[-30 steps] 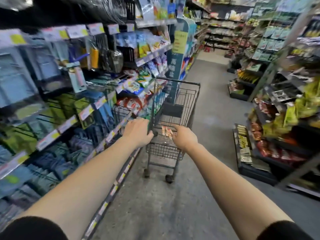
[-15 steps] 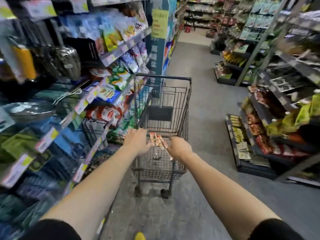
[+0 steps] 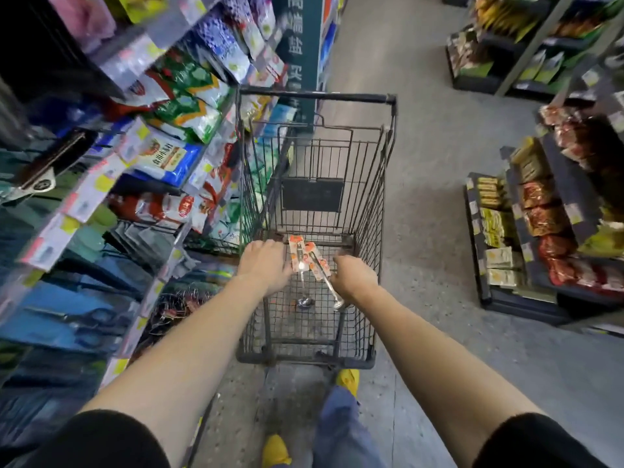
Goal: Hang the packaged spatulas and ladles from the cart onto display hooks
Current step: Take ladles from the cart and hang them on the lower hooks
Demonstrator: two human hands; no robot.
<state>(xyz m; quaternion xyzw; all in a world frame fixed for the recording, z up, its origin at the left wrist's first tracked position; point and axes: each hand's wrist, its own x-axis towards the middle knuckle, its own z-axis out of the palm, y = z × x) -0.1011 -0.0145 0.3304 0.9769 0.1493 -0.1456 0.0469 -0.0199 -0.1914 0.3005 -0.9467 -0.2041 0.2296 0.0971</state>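
Against the near rim of the wire cart (image 3: 385, 184) lean the packaged steel utensils (image 3: 300, 256) on orange cards, their ends down inside. The right hand (image 3: 354, 275) curls round one metal handle. The left hand (image 3: 266, 265) hooks its fingers over the rim just beside them. Stocked shelves (image 3: 189, 106) line the left.

Cart (image 3: 371, 197): narrow dark wire basket, upright in the aisle, with a bar handle (image 3: 314, 95) at the far end. It stands just beside the left-hand shelving.

Packaged utensils (image 3: 305, 260): two, inside the cart at its near end. Their orange-and-white backing cards sit uppermost, overlapping and leaning on the near rim. Steel shafts run down from the cards. One ends in a round ladle bowl (image 3: 305, 302) low in the basket. The other slants right, and its end is too blurred to identify.
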